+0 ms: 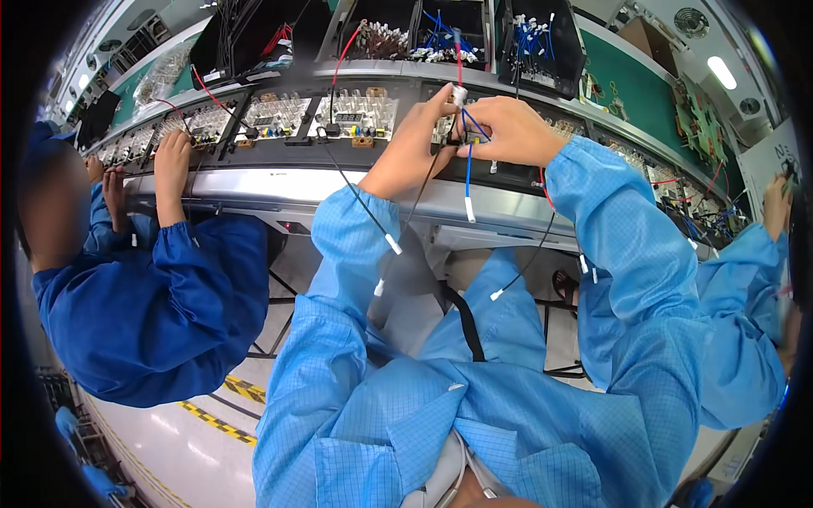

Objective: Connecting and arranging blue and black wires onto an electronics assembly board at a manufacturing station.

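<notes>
Now | left hand (412,144) pinching small silver part (459,94) | right hand (510,131) fingers closed on blue wire (467,173) | above conveyor rail (254,184)

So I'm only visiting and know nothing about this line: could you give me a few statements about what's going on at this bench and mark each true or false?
1. Both of the person's hands are up at the bench, the left hand and right hand close together around a small part. True.
2. A blue wire with a white end hangs below the hands. True.
3. The person wears a red coat. False: the sleeves are light blue.
4. Nobody else is at the bench. False: a co-worker in dark blue works to the left, a hand on the boards.
5. The black wires hanging down end in white tips. True.
</notes>
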{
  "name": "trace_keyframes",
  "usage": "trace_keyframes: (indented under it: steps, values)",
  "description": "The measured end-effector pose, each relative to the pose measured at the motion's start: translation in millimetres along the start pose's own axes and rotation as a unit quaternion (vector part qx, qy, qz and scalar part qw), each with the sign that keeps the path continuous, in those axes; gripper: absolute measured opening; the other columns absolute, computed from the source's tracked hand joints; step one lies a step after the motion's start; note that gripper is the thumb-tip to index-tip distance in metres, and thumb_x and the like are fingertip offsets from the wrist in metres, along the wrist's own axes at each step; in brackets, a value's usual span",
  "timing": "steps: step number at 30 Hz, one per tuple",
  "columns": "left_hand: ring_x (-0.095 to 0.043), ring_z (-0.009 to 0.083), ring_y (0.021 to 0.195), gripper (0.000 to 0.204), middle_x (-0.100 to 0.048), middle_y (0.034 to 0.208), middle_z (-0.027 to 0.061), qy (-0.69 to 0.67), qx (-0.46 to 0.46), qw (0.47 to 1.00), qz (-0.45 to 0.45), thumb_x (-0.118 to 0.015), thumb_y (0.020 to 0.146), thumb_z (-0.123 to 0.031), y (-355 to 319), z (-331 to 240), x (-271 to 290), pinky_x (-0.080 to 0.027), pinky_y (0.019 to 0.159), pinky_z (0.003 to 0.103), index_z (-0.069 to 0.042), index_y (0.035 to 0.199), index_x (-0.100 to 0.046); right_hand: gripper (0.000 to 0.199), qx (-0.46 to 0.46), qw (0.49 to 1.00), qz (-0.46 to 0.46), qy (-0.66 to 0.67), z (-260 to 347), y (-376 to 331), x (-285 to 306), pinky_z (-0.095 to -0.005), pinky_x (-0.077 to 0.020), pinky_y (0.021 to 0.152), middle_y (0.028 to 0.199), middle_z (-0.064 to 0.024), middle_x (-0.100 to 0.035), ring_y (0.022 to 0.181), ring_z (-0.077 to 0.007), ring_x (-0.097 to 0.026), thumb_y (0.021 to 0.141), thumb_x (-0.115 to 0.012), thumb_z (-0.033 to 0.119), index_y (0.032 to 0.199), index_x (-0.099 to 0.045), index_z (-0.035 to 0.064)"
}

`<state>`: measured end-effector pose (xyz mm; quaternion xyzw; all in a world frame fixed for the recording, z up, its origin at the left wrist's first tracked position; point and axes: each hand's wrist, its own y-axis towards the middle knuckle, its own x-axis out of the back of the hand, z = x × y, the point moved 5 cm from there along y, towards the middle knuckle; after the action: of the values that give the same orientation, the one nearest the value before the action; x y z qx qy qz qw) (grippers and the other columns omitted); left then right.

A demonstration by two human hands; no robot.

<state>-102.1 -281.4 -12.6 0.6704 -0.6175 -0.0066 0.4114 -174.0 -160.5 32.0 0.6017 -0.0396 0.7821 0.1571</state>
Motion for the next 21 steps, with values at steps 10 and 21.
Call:
trace_keyframes:
  steps: [10,21]
  values:
    - [-0.056,0.0270,0.105,0.063,-0.059,0.114,0.0129,-0.069,0.078,0.994,0.031,-0.074,0.073,-0.008,11.4,-1.2,3.0,-0.043,0.091,0.037,-0.005,0.129,-0.046,0.021,-0.049,0.987,-0.095,-0.122,-4.6,-16.5,6.8,-0.0376,-0.0460,0.065,0.069,-0.0085,-0.057,0.069,-0.0267,-0.058,0.080,-0.068,0.028,0.083,-0.064,0.0080]
    - [-0.065,0.0249,0.090,0.019,-0.068,0.094,0.0126,0.046,0.033,0.998,0.007,-0.067,0.078,-0.003,-0.5,-1.9,15.9,-0.050,0.080,0.031,-0.001,0.097,-0.067,0.023,-0.003,0.999,-0.032,0.014,7.4,-33.4,-6.4,-0.0403,-0.0506,0.073,0.095,-0.0139,-0.067,0.086,-0.0343,-0.063,0.088,-0.059,0.024,0.096,-0.066,0.0029]
